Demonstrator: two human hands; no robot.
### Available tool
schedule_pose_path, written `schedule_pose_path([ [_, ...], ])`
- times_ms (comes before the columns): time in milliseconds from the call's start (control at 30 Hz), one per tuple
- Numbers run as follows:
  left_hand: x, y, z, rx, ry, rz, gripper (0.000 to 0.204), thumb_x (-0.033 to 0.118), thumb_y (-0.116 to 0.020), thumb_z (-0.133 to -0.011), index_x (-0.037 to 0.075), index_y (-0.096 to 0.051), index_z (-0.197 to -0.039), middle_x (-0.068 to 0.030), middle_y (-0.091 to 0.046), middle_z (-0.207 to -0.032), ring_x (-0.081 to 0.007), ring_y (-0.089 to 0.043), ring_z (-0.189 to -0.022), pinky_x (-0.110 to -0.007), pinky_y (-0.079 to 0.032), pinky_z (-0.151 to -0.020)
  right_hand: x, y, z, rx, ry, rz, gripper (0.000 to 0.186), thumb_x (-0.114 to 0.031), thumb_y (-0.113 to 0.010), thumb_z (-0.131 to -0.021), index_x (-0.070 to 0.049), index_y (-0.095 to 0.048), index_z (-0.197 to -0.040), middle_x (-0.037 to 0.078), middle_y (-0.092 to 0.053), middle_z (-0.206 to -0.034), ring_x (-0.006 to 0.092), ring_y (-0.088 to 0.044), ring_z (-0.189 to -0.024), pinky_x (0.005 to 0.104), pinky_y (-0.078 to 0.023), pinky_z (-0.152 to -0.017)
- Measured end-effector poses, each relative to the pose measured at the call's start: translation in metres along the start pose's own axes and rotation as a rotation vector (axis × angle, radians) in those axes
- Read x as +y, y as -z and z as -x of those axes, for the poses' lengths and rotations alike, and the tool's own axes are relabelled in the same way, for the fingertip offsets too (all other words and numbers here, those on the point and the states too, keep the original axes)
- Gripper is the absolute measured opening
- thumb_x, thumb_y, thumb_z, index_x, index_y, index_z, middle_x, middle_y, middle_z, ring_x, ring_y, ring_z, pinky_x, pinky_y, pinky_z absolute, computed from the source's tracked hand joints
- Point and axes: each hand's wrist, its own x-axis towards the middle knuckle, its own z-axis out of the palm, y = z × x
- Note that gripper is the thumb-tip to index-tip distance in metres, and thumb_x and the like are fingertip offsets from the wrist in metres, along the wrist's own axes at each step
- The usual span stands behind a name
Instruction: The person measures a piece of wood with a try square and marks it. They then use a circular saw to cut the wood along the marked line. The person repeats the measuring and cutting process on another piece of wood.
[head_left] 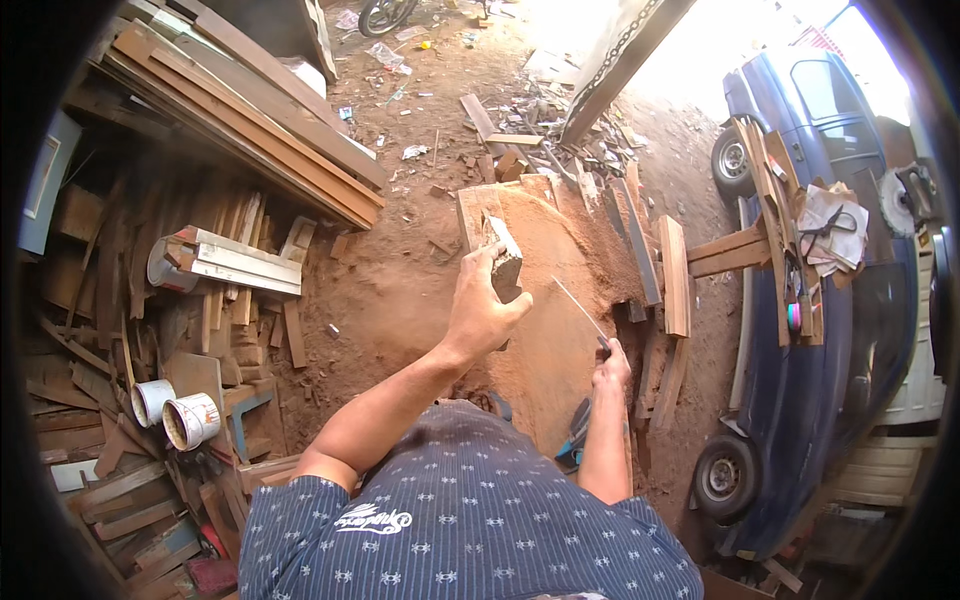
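My left hand is closed around a rough wooden block, fingers over its upper part and thumb apart on the near side. The block is over the far left part of a work surface coated in sawdust. To the right, my right hand grips the dark handle of a thin, long metal tool. Its shaft slants up and left toward the block, and its tip is apart from the block. I cannot make out the tool's exact kind. Beside my right forearm lies a blue and black power tool, partly hidden.
Long planks are stacked at the far left, above scrap wood and two white buckets. Timber pieces line the work surface's right side. Farther right, a blue vehicle stands behind a wooden stand with scissors. A post rises beyond.
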Motion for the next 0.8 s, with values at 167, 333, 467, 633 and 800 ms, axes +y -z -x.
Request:
schedule_pose_path([
  [167, -0.001, -0.001, 0.007, 0.006, 0.014, -0.050, 0.077, 0.017, -0.077, -0.078, -0.004, -0.046, -0.145, -0.0219, -0.047, -0.141, -0.0340, -0.045, -0.138, -0.041, -0.035, -0.118, -0.013, -0.097, 0.079, 0.135, 0.259, -0.019, 0.029, 0.000, -0.069, -0.093, -0.012, -0.062, -0.118, 0.005, -0.072, -0.102, 0.0203, -0.071, -0.085, 0.0331, -0.060, -0.069],
  [333, 0.000, 0.002, -0.003, 0.014, -0.046, -0.038, 0.075, 0.020, -0.077, -0.078, -0.003, -0.047, -0.143, -0.0238, -0.049, -0.139, -0.0366, -0.048, -0.134, -0.042, -0.038, -0.115, -0.036, -0.131, 0.092, -0.395, -0.130, -0.077, 0.010, -0.008, -0.071, -0.095, -0.011, -0.067, -0.104, 0.003, -0.072, -0.093, 0.0183, -0.069, -0.084, 0.0355, -0.058, -0.085],
  [467, 0.010, 0.016, -0.001, 0.014, 0.046, 0.023, 0.081, 0.016, -0.076, -0.078, -0.008, -0.043, -0.147, -0.0239, -0.048, -0.144, -0.0330, -0.046, -0.139, -0.039, -0.036, -0.117, -0.024, -0.186, 0.139, -0.579, -0.012, 0.304, 0.021, -0.009, -0.074, -0.092, -0.004, -0.065, -0.111, 0.009, -0.072, -0.104, 0.0217, -0.073, -0.092, 0.0394, -0.063, -0.083],
  [633, 0.010, 0.030, -0.005, -0.018, 0.075, -0.022, 0.081, 0.014, -0.073, -0.075, -0.012, -0.043, -0.146, -0.0246, -0.049, -0.143, -0.0321, -0.048, -0.137, -0.039, -0.037, -0.116, -0.013, -0.231, 0.160, -0.885, 0.155, 0.590, 0.030, -0.009, -0.071, -0.096, 0.000, -0.065, -0.124, 0.007, -0.072, -0.111, 0.0135, -0.068, -0.096, 0.0324, -0.058, -0.086],
  [800, 0.001, 0.040, -0.006, -0.029, 0.047, -0.061, 0.078, 0.013, -0.073, -0.073, -0.011, -0.046, -0.144, -0.0235, -0.051, -0.140, -0.0309, -0.051, -0.133, -0.038, -0.040, -0.114, -0.021, -0.269, 0.168, -1.025, 0.194, 0.711, 0.030, -0.008, -0.069, -0.097, 0.001, -0.065, -0.125, 0.006, -0.073, -0.112, 0.0118, -0.067, -0.097, 0.0310, -0.056, -0.087],
])
